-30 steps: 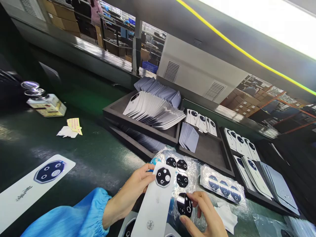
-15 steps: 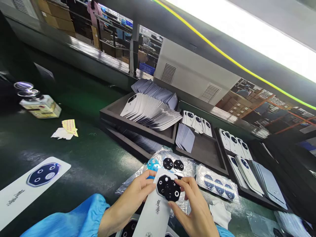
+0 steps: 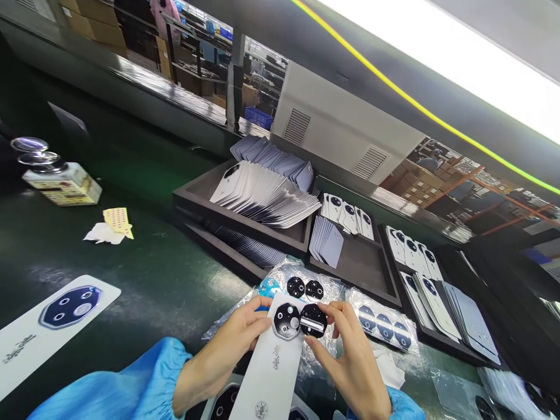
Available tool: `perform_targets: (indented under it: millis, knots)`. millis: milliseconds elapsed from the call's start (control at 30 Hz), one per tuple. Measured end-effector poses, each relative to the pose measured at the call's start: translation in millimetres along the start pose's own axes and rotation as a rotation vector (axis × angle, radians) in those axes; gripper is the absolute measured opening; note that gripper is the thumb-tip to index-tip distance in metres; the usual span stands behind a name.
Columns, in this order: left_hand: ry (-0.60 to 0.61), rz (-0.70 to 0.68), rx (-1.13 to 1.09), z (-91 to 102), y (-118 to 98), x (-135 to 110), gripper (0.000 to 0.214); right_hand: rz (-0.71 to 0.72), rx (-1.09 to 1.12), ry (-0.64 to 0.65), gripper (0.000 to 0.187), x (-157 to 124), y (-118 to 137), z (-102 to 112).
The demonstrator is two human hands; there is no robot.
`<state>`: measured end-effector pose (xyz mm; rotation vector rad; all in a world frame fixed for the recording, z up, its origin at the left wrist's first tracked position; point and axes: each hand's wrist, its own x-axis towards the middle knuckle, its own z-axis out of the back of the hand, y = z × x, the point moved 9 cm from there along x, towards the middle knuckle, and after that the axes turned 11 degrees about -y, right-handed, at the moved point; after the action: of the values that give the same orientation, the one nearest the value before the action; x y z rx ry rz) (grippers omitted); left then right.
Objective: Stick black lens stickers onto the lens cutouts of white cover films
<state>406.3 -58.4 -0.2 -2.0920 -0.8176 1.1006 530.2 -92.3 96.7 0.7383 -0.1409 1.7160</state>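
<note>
My left hand grips the edge of a white phone back cover, which has a dark camera area with several rings near its top and dark lettering below. Between the thumb and fingers of my right hand is a black octagonal camera lens plate. It stands upright beside the camera area, with a bright reflection across it. Just beyond, two loose black lens plates lie on clear plastic. A blue piece lies beside them. Under the held cover, more dark-cameraed covers show in part.
Another white cover lies at left. Dark trays behind hold fanned covers; further trays stand right. A clear pack of lens plates, white tissue, yellow sticker sheet and lidded bottle are on the green bench.
My right hand has shifted the black lens plate from overlapping the cover's camera area to its right side and tilted it, so a reflection shows. My left hand still holds the cover.
</note>
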Motion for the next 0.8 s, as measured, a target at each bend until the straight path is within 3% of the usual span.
perform_targets:
  millis: [467, 800]
  knots:
    - [0.049, -0.062, -0.003, 0.7, 1, 5, 0.04, 0.018, 0.007, 0.017, 0.035, -1, 5, -4]
    - [0.051, -0.061, -0.033, -1.2, 1, 3, 0.051, 0.044, 0.073, 0.117, 0.046, 3, 25, -32]
